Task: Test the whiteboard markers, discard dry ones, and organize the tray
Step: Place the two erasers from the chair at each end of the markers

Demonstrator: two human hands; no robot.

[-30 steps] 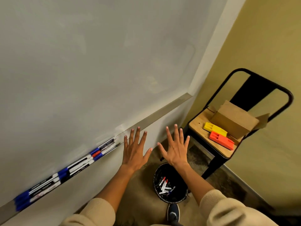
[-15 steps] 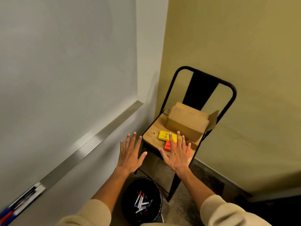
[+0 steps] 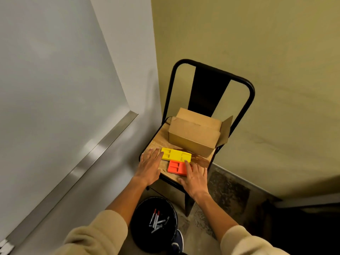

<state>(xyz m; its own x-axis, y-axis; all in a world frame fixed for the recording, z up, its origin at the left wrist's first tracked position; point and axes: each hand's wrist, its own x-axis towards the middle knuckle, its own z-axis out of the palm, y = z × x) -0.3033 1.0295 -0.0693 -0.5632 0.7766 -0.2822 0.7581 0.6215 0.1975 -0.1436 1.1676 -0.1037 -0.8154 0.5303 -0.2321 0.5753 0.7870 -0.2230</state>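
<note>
Under my fingers sits the chair's wooden seat (image 3: pixel 161 140). My left hand (image 3: pixel 149 166) lies flat and released, fingertips just beside the yellow tray (image 3: pixel 175 154), whose long axis runs left to right across the seat. My right hand (image 3: pixel 195 178) is spread, holding nothing, fingers resting on the orange tray (image 3: pixel 175 167), which lies parallel, nearer me. Beyond both stands a cardboard box (image 3: pixel 193 138). Below my wrists, a black bin (image 3: pixel 145 234) holds discarded markers (image 3: pixel 156 220). The whiteboard ledge (image 3: pixel 82 162) runs off to my left.
</note>
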